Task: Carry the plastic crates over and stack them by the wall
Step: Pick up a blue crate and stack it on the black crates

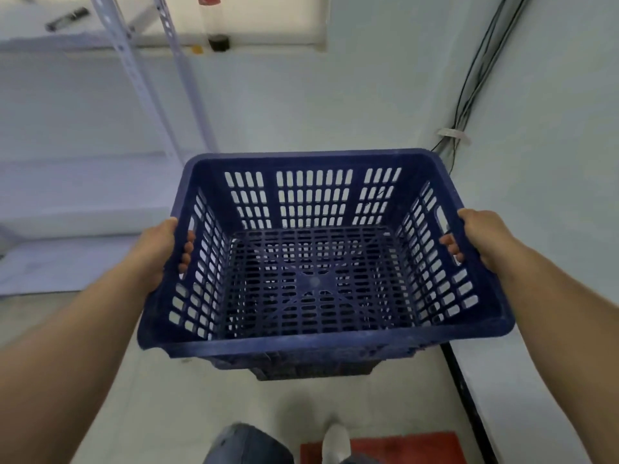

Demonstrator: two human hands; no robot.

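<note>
Pale walls (335,105) are facing a blue crate (321,262) hanging between 2 hands: left hand (160,251) and right hand (475,237) are each curling fingers through its side handles.

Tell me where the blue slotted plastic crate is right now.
In the head view, the blue slotted plastic crate is centre frame, held off the floor between the left hand and right hand.

left hand (160,249), right hand (482,242), both hands clenched, arms outstretched
</note>
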